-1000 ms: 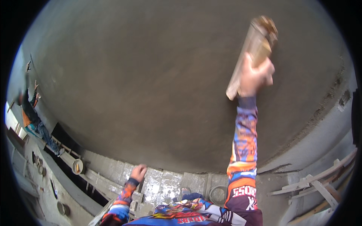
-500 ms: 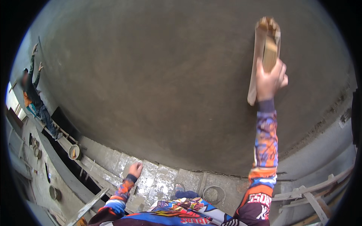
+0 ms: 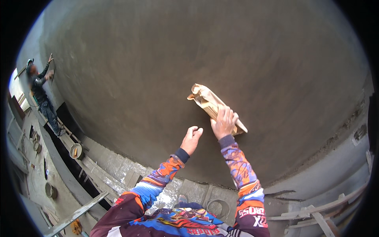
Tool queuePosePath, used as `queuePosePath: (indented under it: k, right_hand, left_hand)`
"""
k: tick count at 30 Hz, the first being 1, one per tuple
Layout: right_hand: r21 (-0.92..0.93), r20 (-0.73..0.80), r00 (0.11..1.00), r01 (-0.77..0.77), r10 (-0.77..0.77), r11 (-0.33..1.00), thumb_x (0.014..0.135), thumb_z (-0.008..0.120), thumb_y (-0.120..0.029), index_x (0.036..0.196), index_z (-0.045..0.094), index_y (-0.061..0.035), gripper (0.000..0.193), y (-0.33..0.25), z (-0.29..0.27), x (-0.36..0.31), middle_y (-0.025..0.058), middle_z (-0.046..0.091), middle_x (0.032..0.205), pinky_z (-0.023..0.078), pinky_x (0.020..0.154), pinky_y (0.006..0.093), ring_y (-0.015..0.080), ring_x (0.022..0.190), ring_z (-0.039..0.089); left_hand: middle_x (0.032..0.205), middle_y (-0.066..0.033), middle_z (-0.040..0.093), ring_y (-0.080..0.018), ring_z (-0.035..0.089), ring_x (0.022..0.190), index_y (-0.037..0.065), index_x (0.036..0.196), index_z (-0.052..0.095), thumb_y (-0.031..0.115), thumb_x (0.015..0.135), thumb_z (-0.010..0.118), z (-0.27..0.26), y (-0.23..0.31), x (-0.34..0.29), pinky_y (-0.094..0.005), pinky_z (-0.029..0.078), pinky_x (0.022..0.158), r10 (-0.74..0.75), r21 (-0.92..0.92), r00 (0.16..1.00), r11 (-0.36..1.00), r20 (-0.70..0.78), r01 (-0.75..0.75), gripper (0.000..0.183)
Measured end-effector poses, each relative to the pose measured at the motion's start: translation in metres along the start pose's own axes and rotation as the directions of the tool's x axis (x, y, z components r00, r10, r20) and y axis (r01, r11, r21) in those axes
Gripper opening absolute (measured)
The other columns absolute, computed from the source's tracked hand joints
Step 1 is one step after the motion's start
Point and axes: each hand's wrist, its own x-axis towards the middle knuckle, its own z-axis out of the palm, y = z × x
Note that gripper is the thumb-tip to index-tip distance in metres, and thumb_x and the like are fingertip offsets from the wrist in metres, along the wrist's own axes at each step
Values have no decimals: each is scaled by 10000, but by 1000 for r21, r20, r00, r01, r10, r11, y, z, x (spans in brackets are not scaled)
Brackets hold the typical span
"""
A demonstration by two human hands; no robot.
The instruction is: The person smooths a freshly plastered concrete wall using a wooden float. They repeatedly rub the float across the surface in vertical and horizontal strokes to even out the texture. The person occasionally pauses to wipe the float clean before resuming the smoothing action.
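My right hand (image 3: 224, 122) grips a wooden float (image 3: 207, 98) by its handle in front of the grey plastered wall (image 3: 150, 79). A tan sheet, like paper or cloth, wraps the float's board and bunches up at its upper end. The float slants, upper end to the left. My left hand (image 3: 192, 140) is raised to the left of it, fingers curled together, with nothing visible in them. It is apart from the float.
A bucket (image 3: 218, 208) stands by my feet on the wet planks. Another bucket (image 3: 76, 151) rests on the scaffold planks at left, where a co-worker (image 3: 42, 89) faces the wall. A metal rail (image 3: 77, 214) crosses lower left; wooden bars (image 3: 312, 213) lie lower right.
My right hand has brought the float down and left, turning it from nearly upright to slanted. My left hand has risen toward it. The co-worker's arms are lower.
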Motion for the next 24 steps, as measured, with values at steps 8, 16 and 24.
queuePosePath:
  k: [8,16,24]
  right_hand:
    - [155,-151,949,-252,275,955,803,689,-264,1240,522,-96,497,5,52,-68,115,563,1152,334,977,511,322,1095,527]
    - [394,-242,742,-514,626,762,781,711,-256,1225,492,-51,537,15,31,-82,152,518,1166,376,949,503,358,1110,494]
    - [474,-609,533,-350,588,808,877,717,-247,1333,485,23,579,131,-118,93,224,496,1205,435,967,470,376,1134,509]
  left_hand:
    - [1046,-180,660,-220,639,987,-53,1116,552,393,903,646,60,18,40,-334,501,848,-2,185,1000,983,22,-2,503]
    - [1101,-161,666,-224,651,1063,-25,1203,549,210,905,672,80,27,17,-352,519,935,275,26,939,958,205,-286,399]
    - [1059,-89,667,-146,648,996,-8,1150,588,88,912,644,54,68,-9,-297,518,904,310,-247,913,937,265,-246,263]
